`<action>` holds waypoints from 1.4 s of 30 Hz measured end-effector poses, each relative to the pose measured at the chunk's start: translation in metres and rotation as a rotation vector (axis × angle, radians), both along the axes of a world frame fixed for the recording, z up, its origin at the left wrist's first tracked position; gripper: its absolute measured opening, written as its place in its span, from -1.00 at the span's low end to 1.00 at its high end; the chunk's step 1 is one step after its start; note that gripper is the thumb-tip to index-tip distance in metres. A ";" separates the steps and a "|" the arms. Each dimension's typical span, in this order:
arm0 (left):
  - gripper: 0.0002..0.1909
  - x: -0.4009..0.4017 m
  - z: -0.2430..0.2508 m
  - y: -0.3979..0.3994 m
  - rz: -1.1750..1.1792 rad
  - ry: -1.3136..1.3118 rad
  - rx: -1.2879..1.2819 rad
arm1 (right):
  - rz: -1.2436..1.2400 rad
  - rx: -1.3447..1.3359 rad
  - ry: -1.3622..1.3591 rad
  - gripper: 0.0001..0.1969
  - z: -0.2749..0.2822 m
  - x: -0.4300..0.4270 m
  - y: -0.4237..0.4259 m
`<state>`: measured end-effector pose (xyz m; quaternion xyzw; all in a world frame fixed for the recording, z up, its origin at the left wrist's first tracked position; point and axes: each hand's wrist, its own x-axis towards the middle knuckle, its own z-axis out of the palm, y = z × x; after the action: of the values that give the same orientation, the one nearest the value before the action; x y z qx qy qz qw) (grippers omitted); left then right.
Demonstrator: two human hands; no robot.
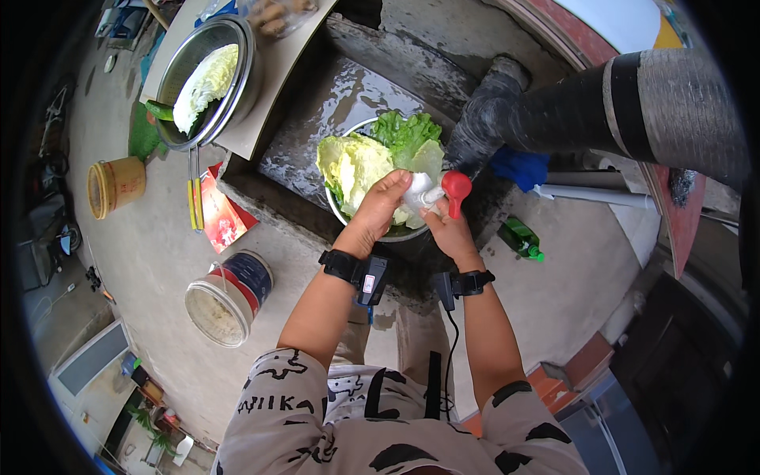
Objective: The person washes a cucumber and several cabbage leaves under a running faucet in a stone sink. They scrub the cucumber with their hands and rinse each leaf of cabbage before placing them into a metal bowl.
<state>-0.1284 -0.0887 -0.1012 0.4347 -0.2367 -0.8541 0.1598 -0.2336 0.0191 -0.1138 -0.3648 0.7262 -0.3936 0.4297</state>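
Note:
Just above a round basin (336, 205) in a concrete sink, my left hand (380, 202) pinches a pale cabbage leaf (419, 185) by its white end. My right hand (452, 234) grips the same leaf from the other side, its fingers partly hidden by a water tap (456, 185) with a red handle. The tap's spout points at the leaf. Inside the basin lie a large yellow-green napa cabbage leaf (350, 163) and curly green lettuce (404, 133). The basin's near part is mostly covered by my hands and the leaves.
A thick wrapped pipe (564, 113) crosses at the right. On the board at left stand a steel colander (169, 77) with cabbage and a green vegetable, and a bag of brown produce (276, 18). On the floor are a paint bucket (261, 273), a yellow bucket (127, 181) and a green bottle (519, 237).

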 end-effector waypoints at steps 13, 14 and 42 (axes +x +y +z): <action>-0.81 0.005 0.009 0.031 0.059 0.029 -0.033 | -0.164 -0.053 -0.351 -0.82 0.009 0.005 -0.031; -0.82 0.007 0.010 0.028 0.076 0.068 -0.044 | -0.171 -0.197 -0.397 -0.81 0.009 0.008 -0.026; -0.74 0.043 0.073 -0.063 0.358 0.162 -0.087 | -0.117 0.292 -0.490 -0.85 -0.003 0.022 -0.004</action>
<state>-0.0851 -0.1513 -0.0284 0.3923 -0.1785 -0.8333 0.3462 -0.2118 0.0152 -0.1165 -0.1504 0.6695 -0.3854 0.6169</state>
